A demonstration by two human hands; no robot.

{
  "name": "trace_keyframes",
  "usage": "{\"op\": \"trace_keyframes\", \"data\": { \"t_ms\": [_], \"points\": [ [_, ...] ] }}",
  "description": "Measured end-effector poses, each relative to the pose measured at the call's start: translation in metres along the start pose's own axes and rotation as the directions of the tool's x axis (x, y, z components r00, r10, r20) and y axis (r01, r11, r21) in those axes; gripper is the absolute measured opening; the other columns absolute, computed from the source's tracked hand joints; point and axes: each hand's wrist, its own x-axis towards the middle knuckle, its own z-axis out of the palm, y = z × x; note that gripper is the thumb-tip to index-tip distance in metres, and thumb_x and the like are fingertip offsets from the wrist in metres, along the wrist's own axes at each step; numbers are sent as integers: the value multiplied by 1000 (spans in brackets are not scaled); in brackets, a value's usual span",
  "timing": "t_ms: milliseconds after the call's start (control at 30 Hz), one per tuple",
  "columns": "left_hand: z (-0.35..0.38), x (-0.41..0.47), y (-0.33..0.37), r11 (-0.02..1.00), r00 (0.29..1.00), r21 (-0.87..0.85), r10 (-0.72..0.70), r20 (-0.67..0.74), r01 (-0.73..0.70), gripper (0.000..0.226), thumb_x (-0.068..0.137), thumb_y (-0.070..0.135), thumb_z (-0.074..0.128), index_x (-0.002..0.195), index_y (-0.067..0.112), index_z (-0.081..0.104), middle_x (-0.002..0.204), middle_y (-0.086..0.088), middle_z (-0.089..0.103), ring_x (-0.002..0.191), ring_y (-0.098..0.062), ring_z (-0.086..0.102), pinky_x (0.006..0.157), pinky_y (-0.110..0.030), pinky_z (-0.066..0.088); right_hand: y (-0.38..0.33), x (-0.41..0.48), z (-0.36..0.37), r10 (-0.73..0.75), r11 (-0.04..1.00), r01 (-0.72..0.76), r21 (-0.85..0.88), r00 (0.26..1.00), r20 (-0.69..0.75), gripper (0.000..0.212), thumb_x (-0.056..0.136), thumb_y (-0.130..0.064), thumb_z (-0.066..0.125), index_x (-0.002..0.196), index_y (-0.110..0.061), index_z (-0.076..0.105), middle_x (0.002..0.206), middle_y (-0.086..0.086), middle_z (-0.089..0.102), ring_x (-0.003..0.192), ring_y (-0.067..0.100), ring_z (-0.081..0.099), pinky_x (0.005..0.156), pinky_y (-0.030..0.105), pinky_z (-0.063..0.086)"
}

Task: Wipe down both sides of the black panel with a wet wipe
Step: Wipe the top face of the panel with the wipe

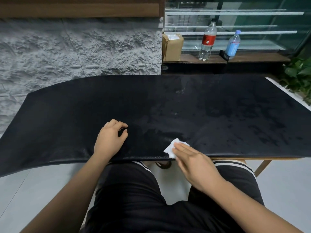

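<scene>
While the right hand (193, 163) lies flat on the wet wipe (170, 147), fingers straight and close together, the white wipe is pressed onto the black panel (75, 115) right at its near edge, a little right of the middle. That hand's grip is apart: no finger curls round the wipe, which pokes out from under the fingertips on the left and far side. The left hand (109, 138) rests on the panel just left of the middle, near the same edge and well apart from the wipe; its fingers are loosely curled, the thumb close to the forefinger, and its grip holds nothing. The panel lies flat over the desk (282, 89) and covers nearly all of it, so that only a pale strip of desk shows at the far right corner and a wooden leg (262, 167) under the near right edge. Dull damp smears mark the panel's right half and the patch between the two hands, while the left part looks evenly matte. Beyond the panel, a rough grey wall (75, 47) stands on the left. On the right, a low wooden shelf (262, 58) carries a cardboard parcel (173, 46), a clear bottle with a red label (207, 42) and a blue bottle (233, 45), all upright. Green leaves of a plant (299, 76) show at the far right. Below the near edge, the person's black shorts (134, 190) and a pale floor (25, 190) are in view.
</scene>
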Motion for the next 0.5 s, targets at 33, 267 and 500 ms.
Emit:
{"op": "trace_keyframes", "data": {
  "t_ms": [33, 267, 500],
  "points": [
    [0, 0, 0, 1000, 1000, 1, -2, 1, 2, 20, 99, 38, 64, 118, 36, 70, 105, 20, 55, 100, -6, 56, 87, -34, 54, 7, -2, -2, 19, 1000, -19, -10, 1000, -23, 29, 106, -29, 56, 132, -27, 68, 151, -15, 56, 145, 2, 45, 108, 26, 51],
    [0, 0, 0, 1000, 1000, 3, -1, 9, 1, 20, 100, 38, 63, 118, 36, 70, 105, 20, 54, 101, -7, 56, 86, -35, 54, 19, -9, -4, 66, 993, -81, -89, 985, -156, 14, 103, -23, 57, 111, -21, 69, 122, -9, 66, 123, 8, 56, 92, 24, 53],
    [0, 0, 0, 1000, 1000, 4, 1, 3, -1, 20, 99, 38, 64, 118, 36, 70, 105, 20, 55, 101, -6, 56, 87, -31, 52, -14, -7, 4, 54, 992, -66, -112, 993, -106, 32, 103, -30, 53, 123, -11, 70, 135, 1, 67, 137, 15, 56, 116, 25, 39]
  ]
}}
